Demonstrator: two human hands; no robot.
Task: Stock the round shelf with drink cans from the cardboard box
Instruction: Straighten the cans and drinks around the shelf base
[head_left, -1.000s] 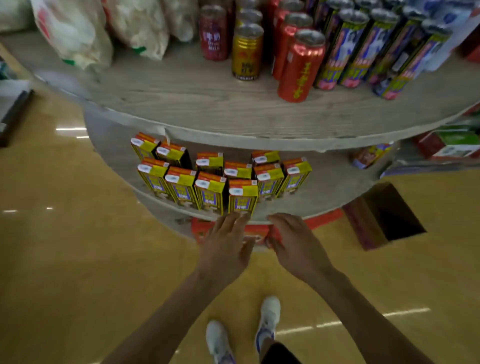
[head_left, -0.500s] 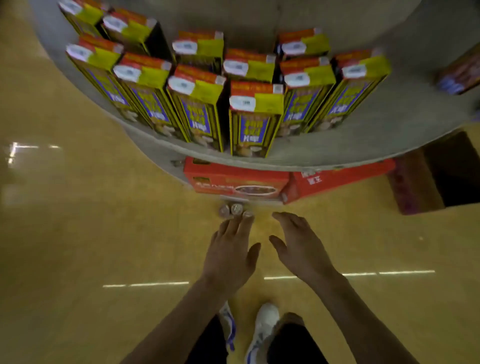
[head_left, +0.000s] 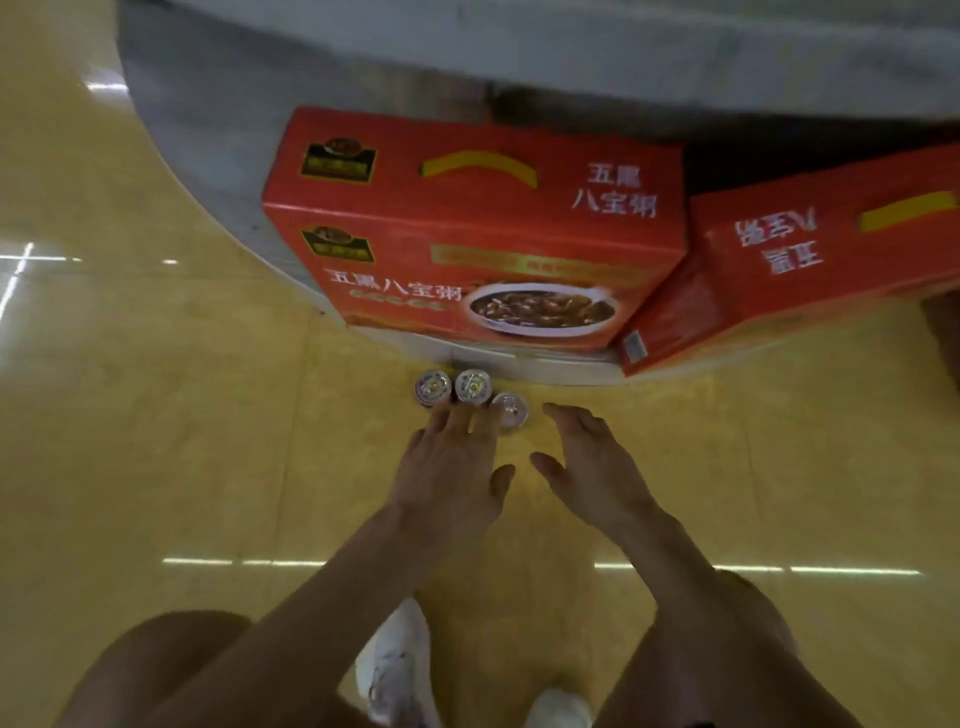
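Head view, looking down. Both hands are spread and hold nothing: the left hand (head_left: 451, 470) reaches forward palm-down, its straight fingers (head_left: 440, 422) over the near edge of three cans (head_left: 473, 386). The right hand (head_left: 589, 467) lies just beside it with its thumb apart and its fingers aimed past the rightmost can. Whether any fingertip touches a lid cannot be told.

The cans stand upright on the floor (head_left: 156, 415) in a tight, touching cluster directly ahead of the left fingertips, lids up. Standing this way, each probably offers a free side wall for a grasp from above.

Just beyond the cans runs the curved rim of the round shelf (head_left: 545, 366), its lowest tier. On it, further ahead of the hands, sit a red carton (head_left: 467, 218) and, to the right of the grip, a second red carton (head_left: 810, 249) set at an angle; whether either is the supply box cannot be told.

Open room lies to the left of the left hand and behind both wrists, towards the white shoes (head_left: 395, 660). Ahead, the rim closes the gap, so a lift probably has to go up and back rather than forward
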